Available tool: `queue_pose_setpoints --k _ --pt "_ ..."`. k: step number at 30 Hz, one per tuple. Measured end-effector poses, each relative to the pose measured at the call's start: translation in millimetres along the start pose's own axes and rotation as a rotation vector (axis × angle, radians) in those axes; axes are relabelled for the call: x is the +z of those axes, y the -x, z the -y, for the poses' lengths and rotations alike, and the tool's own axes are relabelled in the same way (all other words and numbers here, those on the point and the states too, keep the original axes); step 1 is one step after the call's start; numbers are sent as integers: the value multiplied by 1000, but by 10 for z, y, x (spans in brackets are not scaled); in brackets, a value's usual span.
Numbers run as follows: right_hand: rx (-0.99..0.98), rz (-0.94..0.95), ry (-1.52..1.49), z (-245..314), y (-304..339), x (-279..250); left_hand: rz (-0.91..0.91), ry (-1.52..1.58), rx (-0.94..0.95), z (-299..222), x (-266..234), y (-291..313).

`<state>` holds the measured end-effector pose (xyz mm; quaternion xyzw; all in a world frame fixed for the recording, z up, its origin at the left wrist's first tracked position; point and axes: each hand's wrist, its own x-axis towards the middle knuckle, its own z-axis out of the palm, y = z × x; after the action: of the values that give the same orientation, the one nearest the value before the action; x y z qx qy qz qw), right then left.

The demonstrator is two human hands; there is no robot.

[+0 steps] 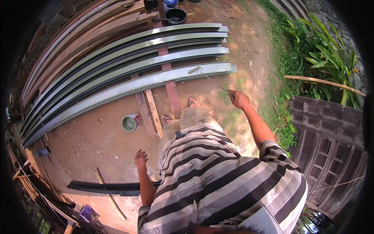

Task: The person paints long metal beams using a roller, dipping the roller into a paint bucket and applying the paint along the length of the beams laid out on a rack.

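My right hand [239,99] is closed round the handle of a small paint roller [194,70] with a long thin wire frame. Its sleeve touches the top face of the nearest pale grey-green metal beam [156,79], close to that beam's right end. My left hand [141,159] hangs away from the work at my left side, fingers loosely bent and apart, holding nothing. On the dirt between that hand and the beam lies a tipped-over paint can [131,122], its pale-coated inside facing left.
Several more long metal beams [175,52] lie side by side beyond, across reddish wooden supports [172,95]. Timber planks [105,27] are stacked farther left. A black bucket [175,16] stands at the back. Dark metal lengths [101,188] lie behind me; a carved wooden panel [329,152] is at right.
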<state>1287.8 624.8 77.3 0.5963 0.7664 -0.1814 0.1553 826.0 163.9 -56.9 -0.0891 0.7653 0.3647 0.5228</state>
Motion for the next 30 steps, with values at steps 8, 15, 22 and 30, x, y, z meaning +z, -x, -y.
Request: queue_pose_setpoints --k 8,15,22,30 --pt "-49 -3 98 -2172 -27 -503 -87 -183 -104 -207 285 424" --pt "-81 122 110 -3775 -512 -759 -212 -285 -91 -692 1573 782" --pt "-203 231 103 -4798 -1007 -698 14 -553 36 -1022 3096 1233" --pt "-498 286 167 -4857 -1899 -302 -11 -716 23 -1392 3547 1516"
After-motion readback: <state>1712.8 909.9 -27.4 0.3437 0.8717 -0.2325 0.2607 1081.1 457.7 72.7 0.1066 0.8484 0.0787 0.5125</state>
